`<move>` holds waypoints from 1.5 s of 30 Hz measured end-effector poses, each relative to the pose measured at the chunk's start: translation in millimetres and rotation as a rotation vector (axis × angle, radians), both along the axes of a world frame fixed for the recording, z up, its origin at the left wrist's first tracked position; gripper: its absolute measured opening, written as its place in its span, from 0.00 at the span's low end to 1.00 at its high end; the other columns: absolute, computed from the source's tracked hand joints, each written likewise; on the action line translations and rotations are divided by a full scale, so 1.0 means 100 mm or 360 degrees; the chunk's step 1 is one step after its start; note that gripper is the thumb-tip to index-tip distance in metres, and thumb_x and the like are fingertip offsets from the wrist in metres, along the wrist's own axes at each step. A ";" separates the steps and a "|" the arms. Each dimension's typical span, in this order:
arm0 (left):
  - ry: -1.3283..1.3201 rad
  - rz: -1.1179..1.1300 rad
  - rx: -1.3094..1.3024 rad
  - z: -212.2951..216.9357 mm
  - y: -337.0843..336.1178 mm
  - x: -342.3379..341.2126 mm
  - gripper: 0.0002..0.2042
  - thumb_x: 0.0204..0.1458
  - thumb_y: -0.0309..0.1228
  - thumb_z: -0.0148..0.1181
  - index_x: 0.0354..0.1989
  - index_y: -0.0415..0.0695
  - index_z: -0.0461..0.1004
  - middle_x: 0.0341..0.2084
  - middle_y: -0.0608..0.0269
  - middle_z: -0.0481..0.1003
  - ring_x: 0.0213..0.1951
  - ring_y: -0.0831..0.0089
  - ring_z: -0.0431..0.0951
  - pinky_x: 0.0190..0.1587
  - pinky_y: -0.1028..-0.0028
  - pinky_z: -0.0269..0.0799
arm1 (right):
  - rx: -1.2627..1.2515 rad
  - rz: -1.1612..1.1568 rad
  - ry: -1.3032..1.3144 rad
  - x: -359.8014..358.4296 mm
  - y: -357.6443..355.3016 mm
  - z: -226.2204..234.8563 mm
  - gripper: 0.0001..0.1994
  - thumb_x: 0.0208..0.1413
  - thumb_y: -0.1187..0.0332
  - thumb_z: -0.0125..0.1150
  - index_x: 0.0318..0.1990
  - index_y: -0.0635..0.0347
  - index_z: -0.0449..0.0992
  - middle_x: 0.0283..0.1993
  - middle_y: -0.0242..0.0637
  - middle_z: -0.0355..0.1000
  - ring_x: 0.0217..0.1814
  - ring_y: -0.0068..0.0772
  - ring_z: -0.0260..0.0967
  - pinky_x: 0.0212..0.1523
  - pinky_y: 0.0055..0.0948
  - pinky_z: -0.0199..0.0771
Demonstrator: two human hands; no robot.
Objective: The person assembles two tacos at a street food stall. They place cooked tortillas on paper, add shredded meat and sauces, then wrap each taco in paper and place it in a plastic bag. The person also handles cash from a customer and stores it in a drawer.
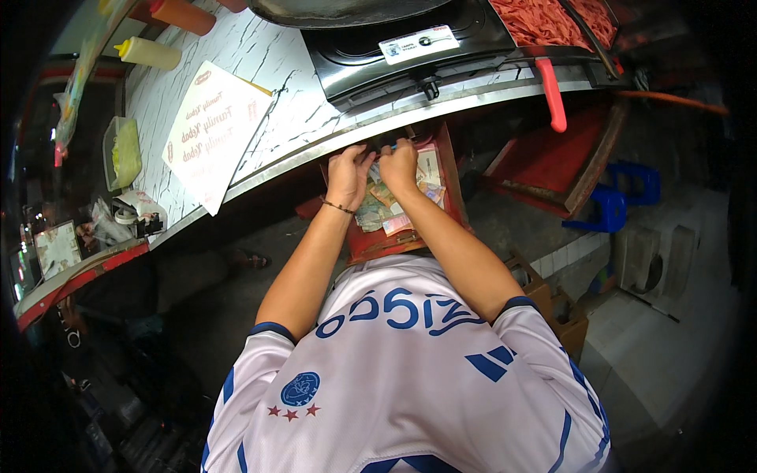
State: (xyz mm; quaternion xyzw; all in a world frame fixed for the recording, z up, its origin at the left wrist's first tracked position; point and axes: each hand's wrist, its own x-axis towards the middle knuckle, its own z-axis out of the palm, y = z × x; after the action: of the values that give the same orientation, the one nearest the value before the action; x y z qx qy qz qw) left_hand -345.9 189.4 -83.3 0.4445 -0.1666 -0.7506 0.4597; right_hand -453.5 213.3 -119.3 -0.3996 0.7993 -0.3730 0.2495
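Below the counter edge, a red wooden drawer (386,251) is pulled out toward my body, with banknotes (398,224) of several colours lying loose in it. Over its far end, my left hand (348,180) has its fingers curled and the thumb drawn in toward them. Close beside it, my right hand (400,167) is closed, its fingertips bent downward. A small bluish bit shows at the right fingertips. What either hand grips is too small and shaded to make out. The drawer's far end lies in shadow under the counter.
Above the drawer runs a marble-patterned counter (292,87) with white printed paper wrappers (213,130), a black gas stove (339,75) and squeeze bottles (150,53). A red handle (552,94) juts over the edge near shredded reddish food (544,24). Blue stools (603,206) stand right.
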 end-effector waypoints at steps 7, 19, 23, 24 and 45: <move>0.0201 0.0309 -0.0070 -0.18 0.04 -0.28 0.02 0.52 0.21 0.53 0.33 0.38 0.71 0.39 0.56 0.71 0.45 0.63 0.72 0.56 0.58 0.66 | -0.0455 0.0499 0.0136 -0.33 0.59 0.56 0.14 0.53 0.80 0.55 0.48 0.69 0.76 0.48 0.58 0.73 0.49 0.62 0.73 0.48 0.49 0.75; -0.0799 -0.0072 -0.0325 -0.04 0.25 -0.23 0.24 0.51 0.25 0.62 0.54 0.27 0.63 0.46 0.50 0.71 0.46 0.69 0.75 0.51 0.72 0.74 | 0.0664 0.1573 0.1318 -0.64 0.78 0.31 0.13 0.51 0.75 0.60 0.45 0.56 0.82 0.44 0.42 0.74 0.43 0.40 0.78 0.39 0.35 0.81; -0.1066 -0.0302 -0.0644 0.15 0.49 0.04 0.24 0.53 0.21 0.59 0.60 0.34 0.65 0.59 0.52 0.65 0.49 0.67 0.75 0.54 0.71 0.73 | 0.0622 0.1706 0.1455 -0.71 0.78 0.24 0.12 0.51 0.74 0.59 0.43 0.60 0.81 0.43 0.42 0.74 0.42 0.40 0.79 0.38 0.35 0.81; -0.1052 -0.0352 -0.0702 0.24 0.62 0.13 0.22 0.55 0.19 0.56 0.60 0.35 0.65 0.60 0.53 0.65 0.50 0.68 0.75 0.54 0.72 0.72 | 0.0584 0.1723 0.1490 -0.72 0.79 0.23 0.11 0.51 0.74 0.59 0.43 0.61 0.80 0.43 0.42 0.74 0.41 0.40 0.79 0.38 0.35 0.81; -0.1029 -0.0672 -0.0978 0.96 0.90 0.72 0.16 0.55 0.26 0.63 0.51 0.36 0.75 0.46 0.53 0.78 0.48 0.70 0.77 0.50 0.74 0.71 | 0.0322 0.0915 -0.0490 -0.62 0.96 1.55 0.09 0.57 0.72 0.65 0.43 0.64 0.74 0.25 0.39 0.74 0.24 0.25 0.74 0.26 0.30 0.74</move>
State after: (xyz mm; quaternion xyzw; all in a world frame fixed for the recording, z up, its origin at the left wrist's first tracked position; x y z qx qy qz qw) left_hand -274.4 279.8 12.4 0.4552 -0.6008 -0.5671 0.3322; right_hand -515.8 309.8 35.8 -0.5208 0.6399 -0.2621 0.5005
